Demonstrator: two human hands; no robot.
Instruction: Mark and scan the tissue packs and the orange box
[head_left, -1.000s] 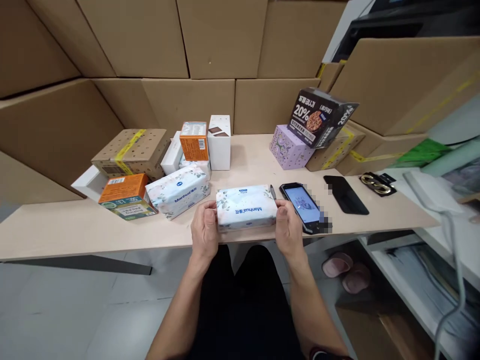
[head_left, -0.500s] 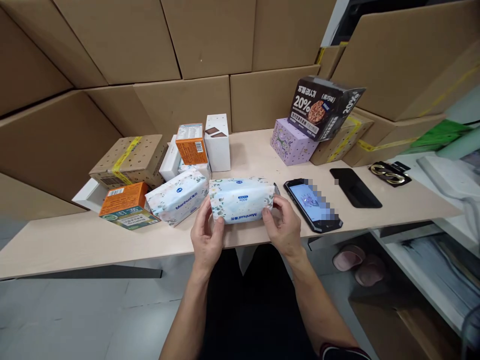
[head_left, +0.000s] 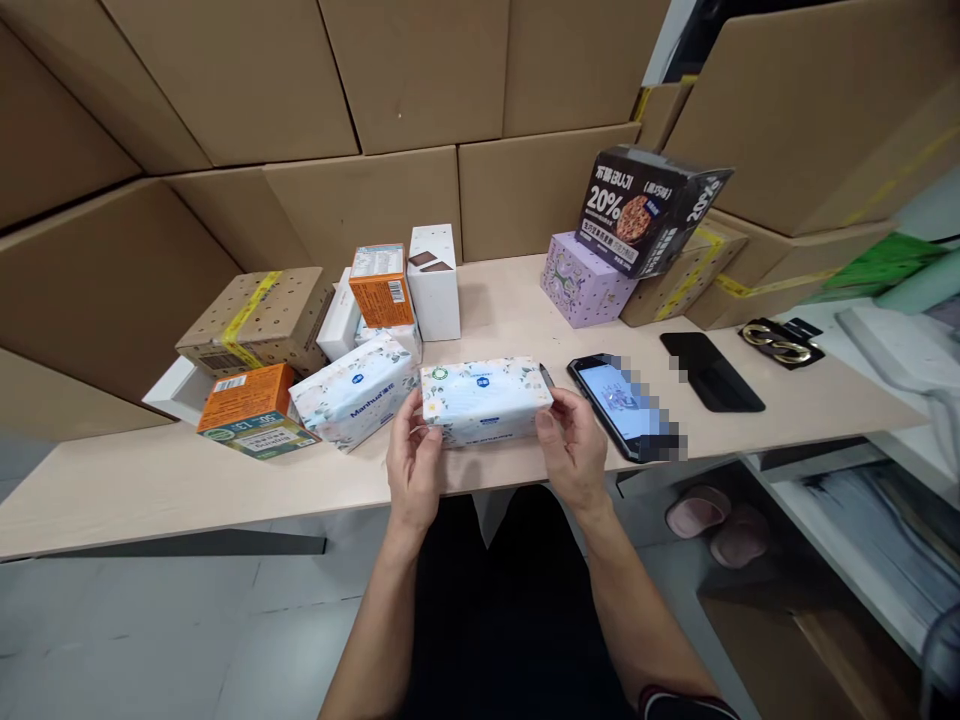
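Note:
A white and pale blue tissue pack (head_left: pixel 487 400) with printed leaves and flowers is at the front edge of the table, its broad top face toward me. My left hand (head_left: pixel 416 465) is closed on its left end, thumb in front. At the other end, my right hand (head_left: pixel 572 445) grips it the same way. The fingers behind the pack are partly hidden. A second tissue pack (head_left: pixel 356 392) of the same print lies tilted just left of my left hand. Behind the held pack's right corner, the tip of a dark pen-like thing (head_left: pixel 547 376) shows.
Left on the table (head_left: pixel 90 490) are orange boxes (head_left: pixel 247 395), a taped carton (head_left: pixel 255 315) and a tall white box (head_left: pixel 435 285). To the right lie a phone (head_left: pixel 619 405) and a black flat slab (head_left: pixel 709 370). A black cookie box (head_left: pixel 637 215) rests on a purple box (head_left: pixel 581 280).
The tissue pack has been tipped in my hands, so its top face now shows and its lettered front is turned down. My right hand has shifted slightly right.

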